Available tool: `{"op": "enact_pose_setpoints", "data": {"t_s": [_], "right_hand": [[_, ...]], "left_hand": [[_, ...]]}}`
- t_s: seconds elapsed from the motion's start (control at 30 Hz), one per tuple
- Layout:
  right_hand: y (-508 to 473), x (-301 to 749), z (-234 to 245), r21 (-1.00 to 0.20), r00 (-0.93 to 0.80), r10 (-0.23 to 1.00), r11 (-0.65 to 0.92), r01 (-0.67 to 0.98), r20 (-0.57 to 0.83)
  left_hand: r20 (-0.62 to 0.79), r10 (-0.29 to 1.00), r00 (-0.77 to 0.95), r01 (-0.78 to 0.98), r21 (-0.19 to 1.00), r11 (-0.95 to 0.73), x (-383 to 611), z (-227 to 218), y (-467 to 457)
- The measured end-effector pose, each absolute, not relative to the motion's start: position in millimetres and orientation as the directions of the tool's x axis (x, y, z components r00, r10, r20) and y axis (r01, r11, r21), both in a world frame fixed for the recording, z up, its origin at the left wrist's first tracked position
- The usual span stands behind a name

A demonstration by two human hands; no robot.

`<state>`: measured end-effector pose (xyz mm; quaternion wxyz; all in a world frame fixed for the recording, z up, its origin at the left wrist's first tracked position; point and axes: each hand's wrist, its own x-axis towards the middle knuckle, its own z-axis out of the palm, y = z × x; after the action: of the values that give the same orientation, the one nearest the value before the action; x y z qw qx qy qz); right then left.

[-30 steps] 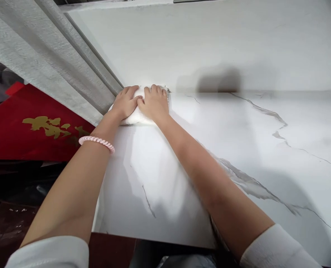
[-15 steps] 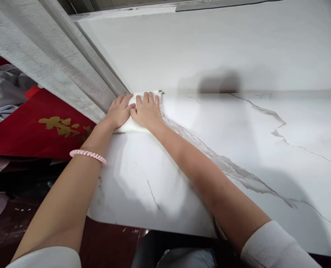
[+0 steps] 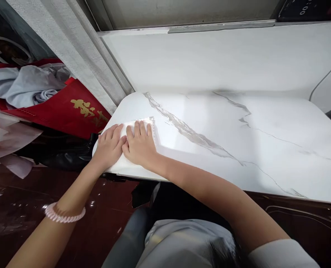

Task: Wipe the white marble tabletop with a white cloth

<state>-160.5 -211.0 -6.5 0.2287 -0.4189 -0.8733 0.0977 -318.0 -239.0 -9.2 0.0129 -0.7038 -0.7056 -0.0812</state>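
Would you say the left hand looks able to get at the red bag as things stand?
Probably yes: the left hand rests on the white cloth near the tabletop's left end, and the red bag shows just past that end, with no visible barrier. It would first leave the cloth.

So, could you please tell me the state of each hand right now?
Left hand: open, laid flat on the white cloth.
Right hand: open, laid flat on the same cloth.
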Motion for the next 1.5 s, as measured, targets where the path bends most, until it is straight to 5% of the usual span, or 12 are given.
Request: {"op": "enact_pose_setpoints", "data": {"t_s": [0.3,0.63,1.03,1.5], "right_hand": [[-235.4,-95.8,-4.9,-0.357,-0.58,0.766,0.643,0.678,0.277],[-108.3,-65.0,0.0,-0.336,-0.515,0.844,0.533,0.777,0.149],[1.8,-28.4,-1.5,-0.322,-0.425,0.883,0.468,0.823,0.198],[-24.4,-10.0,-2.9,-0.271,-0.423,0.889,0.457,0.847,0.177]], "left_hand": [[0.087,0.985,-0.148,0.975,0.181,0.131,-242.9,-0.4,-267.5],[0.018,0.984,-0.175,0.97,0.173,0.169,-194.9,7.9,-137.9],[0.145,0.983,-0.108,0.951,0.302,0.06,-158.9,-1.2,-13.4],[0.183,0.979,-0.094,0.942,0.333,0.028,-138.9,0.2,-44.9]]}}
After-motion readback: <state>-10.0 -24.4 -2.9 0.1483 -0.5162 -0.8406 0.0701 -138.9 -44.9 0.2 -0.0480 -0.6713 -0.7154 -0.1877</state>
